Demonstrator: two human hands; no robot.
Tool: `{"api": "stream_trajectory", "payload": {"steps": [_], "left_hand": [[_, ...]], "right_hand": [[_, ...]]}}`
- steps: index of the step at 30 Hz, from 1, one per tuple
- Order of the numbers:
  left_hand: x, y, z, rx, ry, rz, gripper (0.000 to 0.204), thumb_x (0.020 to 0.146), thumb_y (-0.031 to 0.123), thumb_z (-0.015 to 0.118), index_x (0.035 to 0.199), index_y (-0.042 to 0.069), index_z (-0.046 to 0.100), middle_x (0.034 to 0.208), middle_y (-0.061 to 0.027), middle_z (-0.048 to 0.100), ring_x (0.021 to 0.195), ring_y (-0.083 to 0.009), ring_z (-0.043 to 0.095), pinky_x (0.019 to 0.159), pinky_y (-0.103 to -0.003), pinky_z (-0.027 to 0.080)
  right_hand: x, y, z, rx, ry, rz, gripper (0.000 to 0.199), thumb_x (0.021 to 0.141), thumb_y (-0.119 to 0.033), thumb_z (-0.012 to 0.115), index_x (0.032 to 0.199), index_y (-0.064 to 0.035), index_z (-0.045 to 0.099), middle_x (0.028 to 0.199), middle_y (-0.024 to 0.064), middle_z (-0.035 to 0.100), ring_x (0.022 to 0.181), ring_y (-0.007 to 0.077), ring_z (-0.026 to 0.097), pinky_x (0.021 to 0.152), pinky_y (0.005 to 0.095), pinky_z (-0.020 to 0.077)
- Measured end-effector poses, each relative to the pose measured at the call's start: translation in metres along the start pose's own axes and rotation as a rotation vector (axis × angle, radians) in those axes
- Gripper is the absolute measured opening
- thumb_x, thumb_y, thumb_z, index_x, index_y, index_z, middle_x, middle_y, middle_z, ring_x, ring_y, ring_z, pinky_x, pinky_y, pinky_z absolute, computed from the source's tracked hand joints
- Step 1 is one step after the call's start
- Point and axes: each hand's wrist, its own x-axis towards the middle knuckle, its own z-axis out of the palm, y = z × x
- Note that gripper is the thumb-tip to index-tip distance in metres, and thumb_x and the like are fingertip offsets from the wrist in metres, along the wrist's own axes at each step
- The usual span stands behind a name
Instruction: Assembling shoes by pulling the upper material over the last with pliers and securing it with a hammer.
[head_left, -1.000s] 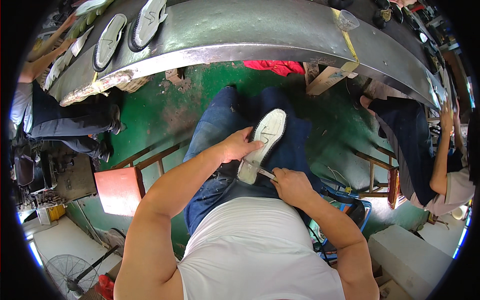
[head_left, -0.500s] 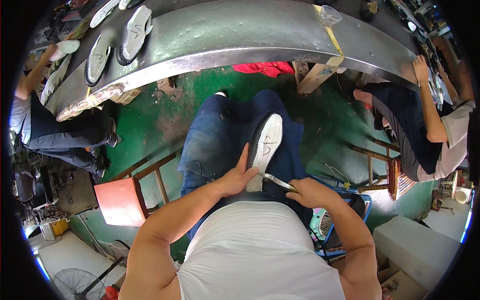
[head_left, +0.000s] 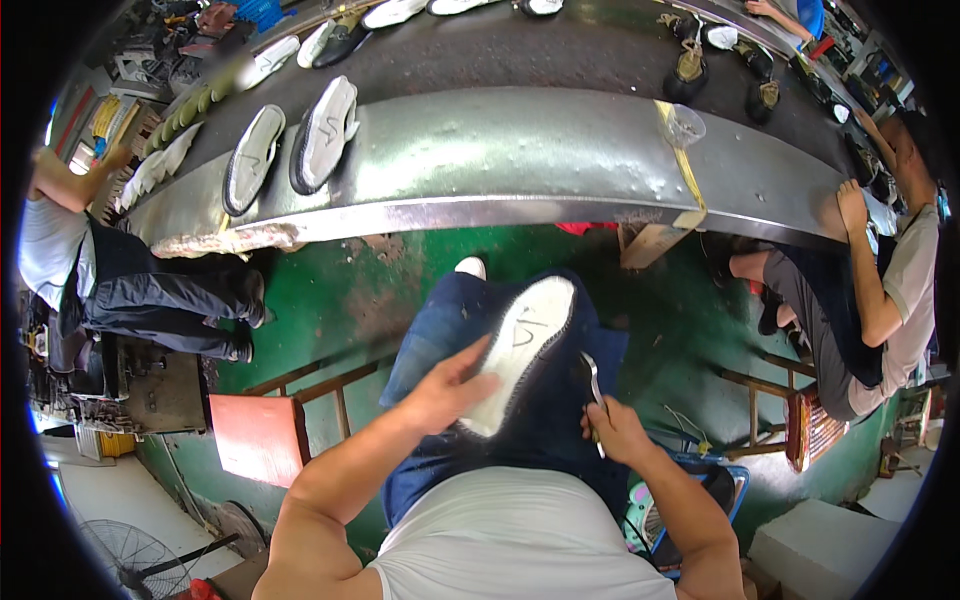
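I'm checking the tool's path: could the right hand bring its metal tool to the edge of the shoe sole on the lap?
Probably yes. The right hand holds the metal tool just beside the shoe sole, which the left hand steadies; nothing lies between.

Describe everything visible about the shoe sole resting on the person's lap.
The shoe sole is white with a dark stitched-looking rim and a dark scribble near its far end. It lies lengthwise on the blue-jeaned lap, flat face up. The left hand grips its near left edge; the right hand holds a thin metal tool beside it.

A long grey metal bench [head_left: 520,150] carries two white soles [head_left: 290,145], a clear cup [head_left: 684,124] and dark shoes [head_left: 690,70].
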Motion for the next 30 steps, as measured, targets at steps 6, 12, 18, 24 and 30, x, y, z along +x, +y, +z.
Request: {"api": "stream_trajectory", "payload": {"steps": [6,12,18,24,30], "left_hand": [[0.074,0.196,-0.002,0.221,0.160,0.246,0.068,0.096,0.021,0.067,0.152,0.000,0.034,0.125,-0.0131,0.064,0.103,-0.0167,0.064,0.089,-0.029,0.053],[0.248,0.340,-0.021,1.508,0.585,0.416,0.066,0.091,0.030,0.065,0.146,-0.002,0.044,0.135,-0.0184,0.060,0.114,-0.0316,0.063,0.099,-0.039,0.048],[0.339,0.308,-0.082,2.435,0.613,0.198,0.046,0.090,0.025,0.062,0.132,0.006,0.057,0.145,-0.0165,0.050,0.133,-0.0323,0.048,0.104,-0.042,0.046],[0.258,0.363,-0.163,2.048,1.057,0.399,0.053,0.091,0.031,0.061,0.139,0.009,0.053,0.137,-0.0194,0.056,0.129,-0.0345,0.052,0.109,-0.045,0.041],[0.156,0.361,-0.228,0.756,0.684,-0.041,0.061,0.095,0.045,0.061,0.138,0.003,0.051,0.116,-0.0129,0.067,0.110,-0.0248,0.064,0.095,-0.043,0.050]], "right_hand": [[0.018,0.004,-0.006,0.155,-0.035,0.080,0.037,0.104,-0.030,0.047,0.100,0.0044,0.061,0.080,0.0114,0.070,0.070,0.0196,0.070,0.066,0.0329,0.0547],[0.039,0.004,-0.017,0.209,-0.132,0.114,0.037,0.105,-0.029,0.045,0.099,0.0044,0.061,0.081,0.0114,0.070,0.069,0.0182,0.070,0.064,0.0324,0.0549],[0.044,0.010,-0.019,0.437,-0.160,0.210,0.032,0.106,-0.022,0.043,0.101,0.0059,0.059,0.084,0.0131,0.070,0.069,0.0195,0.069,0.064,0.0313,0.0555],[0.048,0.017,-0.022,0.564,-0.155,0.257,0.034,0.106,-0.023,0.043,0.100,0.0063,0.059,0.084,0.0137,0.069,0.069,0.0198,0.069,0.063,0.0318,0.0557],[0.044,0.009,-0.018,0.489,-0.147,0.243,0.034,0.107,-0.025,0.042,0.103,0.0054,0.058,0.086,0.0143,0.068,0.070,0.0211,0.069,0.064,0.0331,0.0554]]}}
